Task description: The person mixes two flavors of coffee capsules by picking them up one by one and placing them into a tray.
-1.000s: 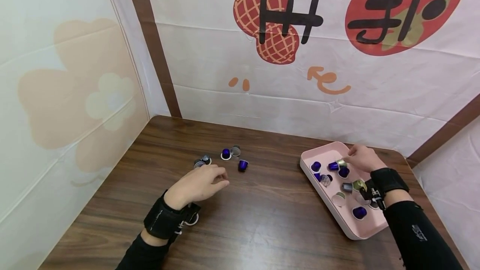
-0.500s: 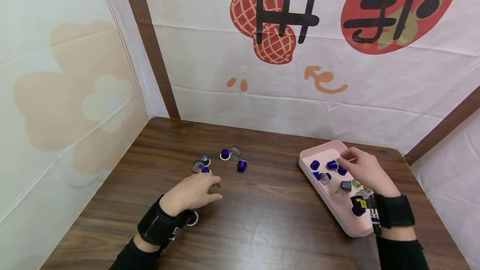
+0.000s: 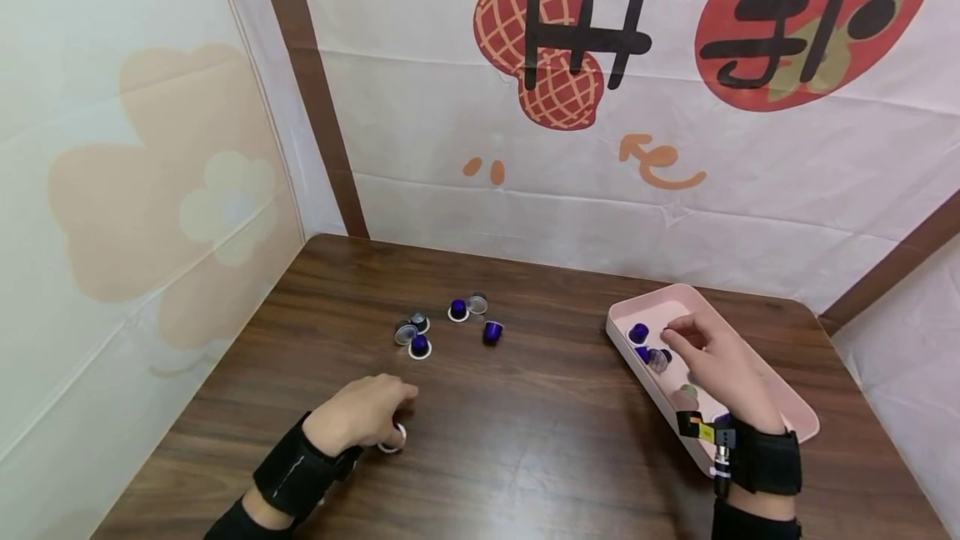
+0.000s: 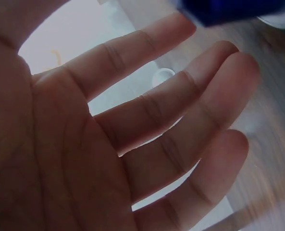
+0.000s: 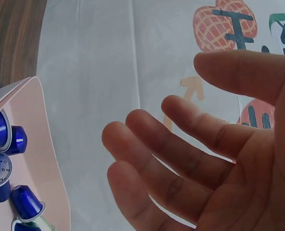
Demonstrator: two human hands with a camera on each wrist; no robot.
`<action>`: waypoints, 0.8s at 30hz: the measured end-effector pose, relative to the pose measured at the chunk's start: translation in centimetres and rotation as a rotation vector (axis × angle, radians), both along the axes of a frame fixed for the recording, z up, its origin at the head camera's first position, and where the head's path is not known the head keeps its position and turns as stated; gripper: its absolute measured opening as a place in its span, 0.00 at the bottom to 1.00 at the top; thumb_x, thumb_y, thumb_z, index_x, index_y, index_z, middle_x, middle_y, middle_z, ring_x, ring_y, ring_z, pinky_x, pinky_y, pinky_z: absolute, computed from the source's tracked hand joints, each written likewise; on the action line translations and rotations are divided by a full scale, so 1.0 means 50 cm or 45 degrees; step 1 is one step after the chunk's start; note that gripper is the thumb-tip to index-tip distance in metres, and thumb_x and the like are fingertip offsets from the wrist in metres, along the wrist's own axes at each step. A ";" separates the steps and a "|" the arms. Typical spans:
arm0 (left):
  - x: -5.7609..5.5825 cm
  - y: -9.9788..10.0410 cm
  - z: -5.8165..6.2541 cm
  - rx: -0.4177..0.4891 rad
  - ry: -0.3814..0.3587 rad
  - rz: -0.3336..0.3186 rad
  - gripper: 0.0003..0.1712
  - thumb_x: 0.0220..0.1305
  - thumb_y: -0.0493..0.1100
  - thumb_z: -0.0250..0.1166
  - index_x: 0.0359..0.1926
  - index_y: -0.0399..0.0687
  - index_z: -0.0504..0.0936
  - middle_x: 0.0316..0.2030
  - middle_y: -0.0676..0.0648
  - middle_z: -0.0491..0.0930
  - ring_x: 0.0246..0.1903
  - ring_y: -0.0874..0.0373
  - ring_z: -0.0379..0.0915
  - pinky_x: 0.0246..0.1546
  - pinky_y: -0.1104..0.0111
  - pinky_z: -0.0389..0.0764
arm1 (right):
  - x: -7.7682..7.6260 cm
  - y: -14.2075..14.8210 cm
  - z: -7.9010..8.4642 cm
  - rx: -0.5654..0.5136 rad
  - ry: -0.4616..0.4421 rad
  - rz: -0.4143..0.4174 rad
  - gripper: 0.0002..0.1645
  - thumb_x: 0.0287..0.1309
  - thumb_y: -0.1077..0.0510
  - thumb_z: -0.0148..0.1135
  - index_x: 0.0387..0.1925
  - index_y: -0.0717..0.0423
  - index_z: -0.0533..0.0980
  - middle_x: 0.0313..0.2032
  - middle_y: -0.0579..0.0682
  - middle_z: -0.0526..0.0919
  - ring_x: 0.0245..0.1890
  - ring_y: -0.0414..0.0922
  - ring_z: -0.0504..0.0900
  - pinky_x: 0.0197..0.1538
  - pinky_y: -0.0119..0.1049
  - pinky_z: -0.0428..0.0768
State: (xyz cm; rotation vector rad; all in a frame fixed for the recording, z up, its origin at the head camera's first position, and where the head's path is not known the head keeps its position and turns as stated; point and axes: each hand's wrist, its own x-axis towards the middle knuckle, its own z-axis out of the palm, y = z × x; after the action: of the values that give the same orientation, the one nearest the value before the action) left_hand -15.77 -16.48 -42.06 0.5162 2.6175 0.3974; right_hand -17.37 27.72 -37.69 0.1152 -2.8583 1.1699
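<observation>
Seven pods on the table: we see six in two loose groups, plus one blue pod (image 4: 238, 8) just beside the left hand.
Nearer group: a silver-lidded pod (image 3: 406, 333), a grey pod (image 3: 420, 322) and a white-rimmed blue pod (image 3: 419, 346) sit close together.
Farther group: a blue pod standing on its rim (image 3: 458, 309) is just beside a pale-lidded pod (image 3: 477, 303), with a darker blue pod (image 3: 492, 332) near them.
Left hand (image 3: 358, 417): low over the table, fingers loosely stretched; from above, its thumb covers part of the pod there, and we cannot tell whether they touch.
Right hand (image 3: 723, 363): over the pink tray (image 3: 678, 299), thumb apart from the lightly bent fingers.
Pods in the tray: we find blue pods (image 3: 638, 333) along the left wall, a clear-lidded pod (image 3: 657, 362) and a green-topped pod (image 3: 684, 398); the right hand and wrist hide part of the rest.
Wrists: we wear black bands (image 3: 296, 469).
Table: dark wood (image 3: 555, 415), the tray at our right.
Cloth behind: a white sheet (image 3: 420, 115) with red prints and black lettering.
</observation>
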 end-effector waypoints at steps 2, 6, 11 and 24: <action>-0.004 0.000 -0.003 0.010 -0.005 0.010 0.22 0.43 0.40 0.77 0.43 0.44 0.82 0.35 0.51 0.80 0.35 0.54 0.75 0.39 0.57 0.76 | -0.002 0.001 -0.003 -0.003 0.030 0.008 0.19 0.65 0.43 0.54 0.44 0.54 0.75 0.39 0.52 0.76 0.32 0.48 0.75 0.29 0.36 0.78; -0.009 -0.004 -0.008 0.014 0.005 0.030 0.16 0.42 0.40 0.77 0.33 0.48 0.80 0.30 0.53 0.78 0.28 0.58 0.71 0.32 0.59 0.75 | -0.006 0.002 -0.009 0.014 0.075 0.014 0.17 0.65 0.45 0.56 0.42 0.55 0.76 0.37 0.51 0.77 0.28 0.46 0.74 0.27 0.33 0.75; -0.009 -0.007 -0.009 -0.031 0.030 0.038 0.18 0.37 0.40 0.79 0.26 0.51 0.75 0.26 0.53 0.74 0.26 0.56 0.68 0.27 0.60 0.70 | -0.011 0.006 -0.013 0.037 0.104 0.022 0.15 0.65 0.48 0.57 0.42 0.56 0.76 0.35 0.52 0.78 0.25 0.44 0.74 0.26 0.32 0.74; -0.031 0.037 0.003 0.155 0.332 -0.107 0.13 0.48 0.40 0.74 0.25 0.53 0.75 0.24 0.57 0.71 0.23 0.63 0.67 0.24 0.67 0.70 | -0.021 -0.008 -0.018 0.105 0.173 0.084 0.10 0.65 0.55 0.57 0.39 0.58 0.77 0.32 0.49 0.78 0.31 0.43 0.73 0.34 0.32 0.72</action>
State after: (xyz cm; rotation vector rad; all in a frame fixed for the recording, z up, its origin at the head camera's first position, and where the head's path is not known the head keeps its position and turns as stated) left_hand -17.33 -14.62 -41.91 0.7618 2.8197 0.4940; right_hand -18.41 27.34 -38.60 0.2828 -2.8022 1.0125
